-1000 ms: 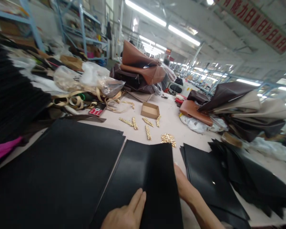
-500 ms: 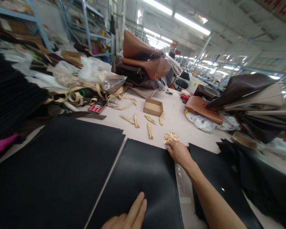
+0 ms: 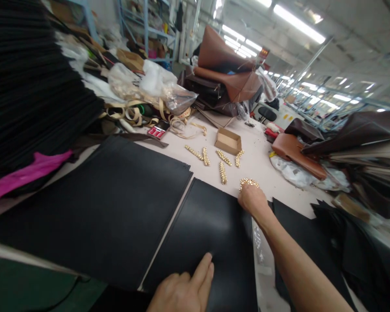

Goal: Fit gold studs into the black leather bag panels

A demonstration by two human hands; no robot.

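My left hand (image 3: 183, 289) lies flat with fingers stretched out on the near end of a black leather panel (image 3: 211, 225) that rests on the table. My right hand (image 3: 252, 198) reaches to the panel's far right corner, fingers curled down onto a small heap of gold metal fittings (image 3: 248, 183); what the fingertips hold is hidden. Several short gold chains of fittings (image 3: 222, 171) lie in rows just beyond the panel, near a small open cardboard box (image 3: 228, 141).
A large stack of black sheets (image 3: 113, 203) lies left of the panel, more black pieces (image 3: 299, 225) to the right. Piled brown leather (image 3: 230, 73), tan straps (image 3: 130, 113), plastic bags (image 3: 143, 86) and a red calculator (image 3: 156, 131) crowd the back; dark hides (image 3: 364, 147) fill the right.
The raised panel end has been laid flat. My right hand moved from under the panel's right edge forward to the gold fittings heap. The view has shifted left.
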